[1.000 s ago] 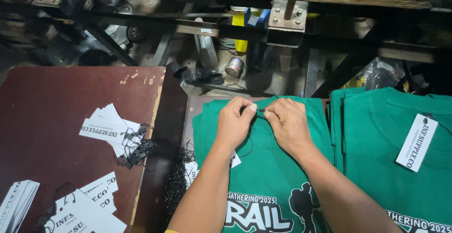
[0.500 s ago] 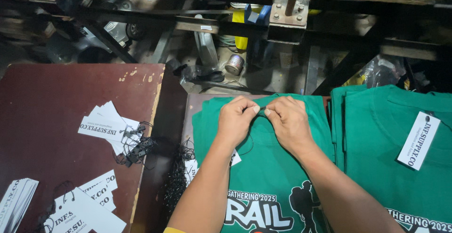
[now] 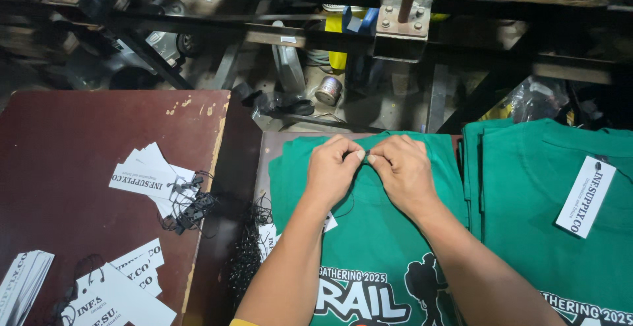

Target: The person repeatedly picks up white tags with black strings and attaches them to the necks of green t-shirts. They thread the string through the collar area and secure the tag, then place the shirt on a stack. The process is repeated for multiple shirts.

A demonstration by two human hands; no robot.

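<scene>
Both hands meet at the collar of a green shirt [image 3: 369,234] lying at six o'clock. The left hand [image 3: 331,171] and right hand [image 3: 403,171] are curled, fingertips pinched together on something too small to tell. White tags [image 3: 150,177] with black strings lie at nine o'clock on the maroon worktop [image 3: 79,141]; another tagged shirt [image 3: 547,234] lies at three o'clock.

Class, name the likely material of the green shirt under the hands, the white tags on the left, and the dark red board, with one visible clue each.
Green shirt: soft knit fabric, probably cotton; it folds and creases, matte.
White tags: thin card or paper; flat, stiff-edged, fanned.
Dark red board: seemingly painted or laminated wood; chipped edge shows pale material.
</scene>
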